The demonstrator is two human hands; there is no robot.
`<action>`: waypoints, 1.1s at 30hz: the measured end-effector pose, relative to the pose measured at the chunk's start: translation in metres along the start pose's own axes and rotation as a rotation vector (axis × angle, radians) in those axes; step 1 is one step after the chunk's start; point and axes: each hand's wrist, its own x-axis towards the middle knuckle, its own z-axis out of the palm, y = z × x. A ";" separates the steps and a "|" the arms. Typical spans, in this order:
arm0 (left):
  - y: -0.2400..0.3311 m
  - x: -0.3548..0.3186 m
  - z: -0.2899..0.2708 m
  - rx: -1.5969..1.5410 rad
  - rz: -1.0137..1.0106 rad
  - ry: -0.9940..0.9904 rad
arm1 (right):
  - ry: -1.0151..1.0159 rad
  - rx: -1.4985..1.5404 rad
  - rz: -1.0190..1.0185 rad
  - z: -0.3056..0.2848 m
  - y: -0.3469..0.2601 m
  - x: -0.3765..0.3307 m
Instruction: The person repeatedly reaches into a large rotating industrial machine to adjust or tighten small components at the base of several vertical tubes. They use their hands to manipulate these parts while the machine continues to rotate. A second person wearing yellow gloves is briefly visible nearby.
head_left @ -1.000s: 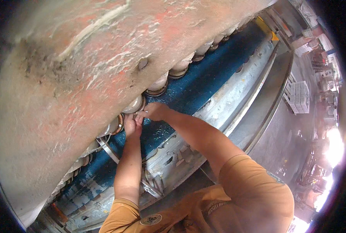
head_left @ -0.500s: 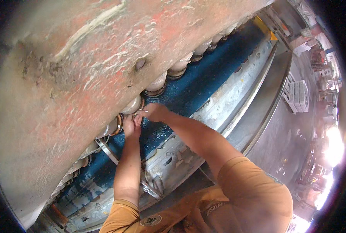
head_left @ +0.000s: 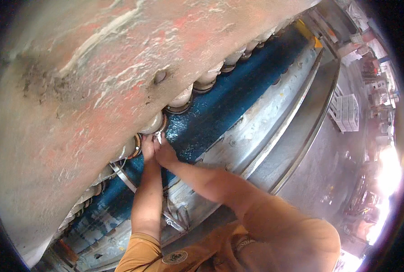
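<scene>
My two hands meet at a row of pale, rounded spouts with dark ringed rims, under the edge of a big mottled cast body (head_left: 98, 68). My left hand (head_left: 149, 147) reaches up between two of these spouts, fingers close to a ringed rim (head_left: 137, 146); what they grip, if anything, is hidden. Touching or nearly touching it, my right hand (head_left: 166, 155) is closed on a small silvery metal piece (head_left: 158, 135), which points up to the rim of the neighbouring spout (head_left: 153, 123). The exact kind of this piece is too small to make out.
Below the spouts runs a wet, dark blue surface (head_left: 229, 102), bordered by a worn pale metal ledge (head_left: 256, 122). A metal bar (head_left: 123, 177) slants beside my left forearm. Further right are a curved metal rail (head_left: 308, 140) and a white crate (head_left: 345, 112) on the grey floor.
My right hand has swung down and toward me around the small metal piece, its forearm now lower. My left hand has shifted slightly left and stays by the spouts.
</scene>
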 end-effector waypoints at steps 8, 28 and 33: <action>0.011 -0.010 0.011 -0.267 -0.093 -0.149 | -0.138 -0.022 -0.223 -0.057 0.028 0.007; 0.003 -0.010 0.018 -0.110 -0.073 -0.086 | -0.127 -0.238 -0.434 -0.037 0.026 0.030; 0.007 -0.009 0.018 0.035 -0.113 -0.088 | 0.081 0.072 -0.064 0.003 0.032 0.006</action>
